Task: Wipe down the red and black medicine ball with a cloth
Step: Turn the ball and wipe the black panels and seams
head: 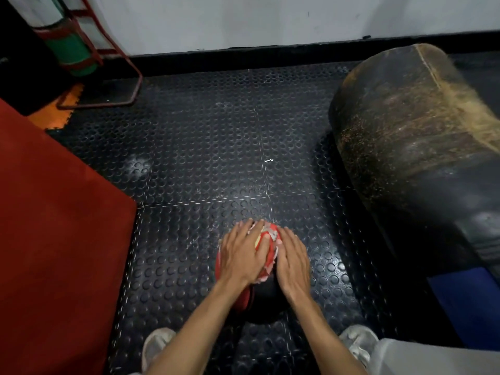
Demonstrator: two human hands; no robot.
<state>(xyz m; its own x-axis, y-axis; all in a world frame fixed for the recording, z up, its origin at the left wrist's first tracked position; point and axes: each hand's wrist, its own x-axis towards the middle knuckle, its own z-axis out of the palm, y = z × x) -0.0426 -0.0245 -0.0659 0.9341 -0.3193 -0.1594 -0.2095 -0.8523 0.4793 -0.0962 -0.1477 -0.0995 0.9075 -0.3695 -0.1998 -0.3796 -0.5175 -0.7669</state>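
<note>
The red and black medicine ball [263, 300] sits on the studded black rubber floor between my feet, mostly covered by my hands. A crumpled rag [267, 240], red, white and yellow, lies over the ball's top. My left hand [240, 257] presses flat on the rag with its fingers straight, pointing away from me. My right hand [292, 263] lies flat on the ball's right side, fingers straight, its inner edge touching the rag. The ball's far side is hidden under the rag and hands.
A big worn black punching bag [411, 131] lies on the floor at the right, with a blue pad [462, 304] below it. A red mat [54, 239] fills the left. A red metal rack [108, 63] with a green roll [73, 52] stands far left by the white wall. My shoes [157, 345] [359, 341] flank the ball.
</note>
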